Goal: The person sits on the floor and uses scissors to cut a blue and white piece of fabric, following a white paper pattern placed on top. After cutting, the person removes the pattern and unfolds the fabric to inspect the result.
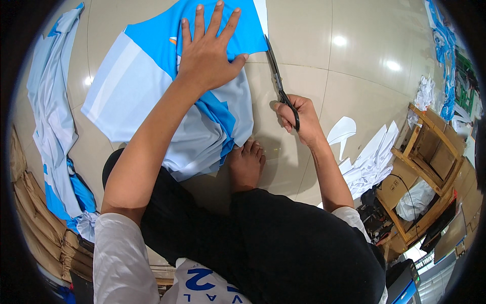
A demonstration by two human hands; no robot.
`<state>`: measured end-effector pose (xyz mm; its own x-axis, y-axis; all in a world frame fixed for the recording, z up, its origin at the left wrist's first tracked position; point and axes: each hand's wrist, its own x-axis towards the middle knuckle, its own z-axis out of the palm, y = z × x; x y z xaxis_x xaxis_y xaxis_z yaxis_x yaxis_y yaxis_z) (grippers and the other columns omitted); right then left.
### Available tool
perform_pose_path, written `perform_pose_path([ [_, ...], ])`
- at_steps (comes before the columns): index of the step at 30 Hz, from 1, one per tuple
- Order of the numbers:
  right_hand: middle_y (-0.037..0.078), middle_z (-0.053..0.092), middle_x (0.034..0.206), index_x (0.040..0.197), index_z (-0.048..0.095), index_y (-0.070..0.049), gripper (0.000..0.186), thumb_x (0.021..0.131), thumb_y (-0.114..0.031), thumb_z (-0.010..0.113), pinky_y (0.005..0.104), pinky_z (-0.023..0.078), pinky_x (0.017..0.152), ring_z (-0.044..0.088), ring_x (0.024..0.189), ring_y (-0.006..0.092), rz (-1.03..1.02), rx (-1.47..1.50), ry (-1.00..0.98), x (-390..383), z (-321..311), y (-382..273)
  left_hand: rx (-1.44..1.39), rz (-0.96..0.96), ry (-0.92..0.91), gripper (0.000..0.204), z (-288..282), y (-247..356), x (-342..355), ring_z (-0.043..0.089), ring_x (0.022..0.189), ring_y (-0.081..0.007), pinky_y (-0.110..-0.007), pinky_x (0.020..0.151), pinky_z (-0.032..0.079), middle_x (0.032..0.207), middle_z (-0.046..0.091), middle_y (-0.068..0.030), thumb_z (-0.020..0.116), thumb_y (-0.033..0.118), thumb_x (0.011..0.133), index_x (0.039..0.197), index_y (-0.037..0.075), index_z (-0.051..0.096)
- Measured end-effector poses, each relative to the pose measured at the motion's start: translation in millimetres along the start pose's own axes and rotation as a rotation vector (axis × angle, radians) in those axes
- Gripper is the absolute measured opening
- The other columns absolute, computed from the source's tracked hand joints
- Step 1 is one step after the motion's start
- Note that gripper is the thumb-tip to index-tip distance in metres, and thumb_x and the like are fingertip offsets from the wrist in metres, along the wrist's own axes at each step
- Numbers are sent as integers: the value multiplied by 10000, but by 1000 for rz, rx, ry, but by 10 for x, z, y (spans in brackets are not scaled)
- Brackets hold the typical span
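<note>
Blue and pale-blue fabric [126, 86] lies spread over the tiled floor in front of me, bunched near my bare foot. My left hand [208, 50] rests flat on its bright blue part, fingers spread. In my right hand [301, 119] is a pair of black-handled scissors [277, 76], the thumb and fingers around the handles. The scissors point away from me, their tips at the blue fabric's right edge, beside a narrow white strip [261, 17]. Whether the blades touch the cloth I cannot tell.
White offcuts [372, 159] lie in a heap at the right, with a curved white piece [342, 130] beside them. Beyond is a wooden frame [430, 147] near a cardboard box [397, 190]. At the left are a long pile of blue and white fabric [53, 101] and brown folded material [38, 218].
</note>
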<state>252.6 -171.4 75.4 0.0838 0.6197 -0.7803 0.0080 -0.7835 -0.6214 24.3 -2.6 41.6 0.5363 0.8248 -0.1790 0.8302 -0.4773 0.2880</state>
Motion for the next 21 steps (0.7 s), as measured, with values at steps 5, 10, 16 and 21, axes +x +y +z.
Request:
perform_pose_path([
  [5, -8, 560, 591, 780, 638, -47, 233, 978, -141, 717, 248, 379, 485, 464, 480, 59, 13, 4, 5, -10, 15, -21, 6, -11, -32, 1029, -16, 9, 5, 103, 1626, -532, -671, 1310, 89, 1766, 167, -283, 703, 520, 946, 1737, 121, 181],
  [10, -8, 560, 593, 786, 638, -40, 224, 979, -133, 702, 244, 379, 484, 464, 480, 56, 14, 2, 5, -4, 15, -13, 12, -21, -47, 1025, -21, 13, 13, 102, 1628, -529, -669, 1311, 86, 1767, 169, -282, 702, 518, 948, 1737, 120, 181],
  [16, -9, 561, 593, 788, 639, -37, 216, 980, -122, 689, 244, 375, 482, 463, 478, 53, 13, 14, 4, -10, 20, -12, -4, -9, -25, 1017, -31, 7, -3, 103, 1626, -533, -672, 1310, 91, 1764, 175, -285, 705, 506, 944, 1734, 117, 196],
  [21, -10, 562, 594, 778, 631, -46, 225, 979, -118, 699, 243, 371, 480, 461, 474, 50, 7, 19, 2, -11, 14, 3, -18, -5, -24, 1018, -50, 8, -3, 104, 1625, -536, -675, 1308, 97, 1763, 176, -287, 708, 507, 941, 1733, 118, 201],
])
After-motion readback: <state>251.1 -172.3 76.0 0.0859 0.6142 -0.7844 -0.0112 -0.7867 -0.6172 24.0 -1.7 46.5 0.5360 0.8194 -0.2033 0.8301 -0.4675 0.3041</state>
